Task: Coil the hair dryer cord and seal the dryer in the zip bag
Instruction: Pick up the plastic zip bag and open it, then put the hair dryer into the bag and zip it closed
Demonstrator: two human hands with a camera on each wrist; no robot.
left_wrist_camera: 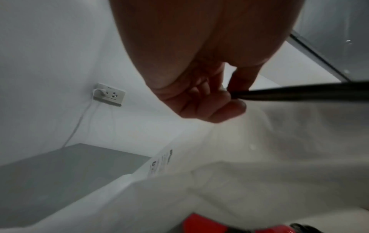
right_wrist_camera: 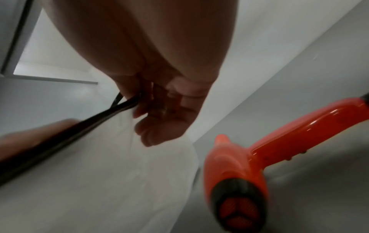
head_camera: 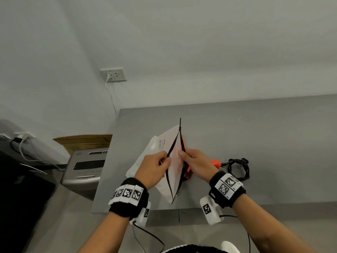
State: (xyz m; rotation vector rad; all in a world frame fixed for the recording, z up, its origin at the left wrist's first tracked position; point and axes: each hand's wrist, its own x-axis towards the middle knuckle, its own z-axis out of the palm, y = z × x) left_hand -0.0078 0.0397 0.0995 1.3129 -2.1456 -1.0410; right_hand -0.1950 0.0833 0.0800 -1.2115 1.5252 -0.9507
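A frosted white zip bag [head_camera: 174, 172] with black zip edges stands open-mouthed over the grey table [head_camera: 255, 136]. My left hand [head_camera: 158, 166] pinches its left zip edge [left_wrist_camera: 279, 93]. My right hand [head_camera: 193, 161] pinches the right zip edge [right_wrist_camera: 111, 110], and the two edges are spread apart. The slider [head_camera: 180, 129] sits at the far end of the zip. The orange hair dryer [right_wrist_camera: 249, 165] lies on the table just right of the bag, partly hidden under my right hand. Its black cord [head_camera: 238, 168] lies coiled at the right.
A wall socket [head_camera: 113, 74] with a white cable hangs behind the table's left corner. A grey machine [head_camera: 85, 167] and a cardboard box [head_camera: 85, 140] stand left of the table. The table's front edge [head_camera: 182, 209] runs just below my wrists.
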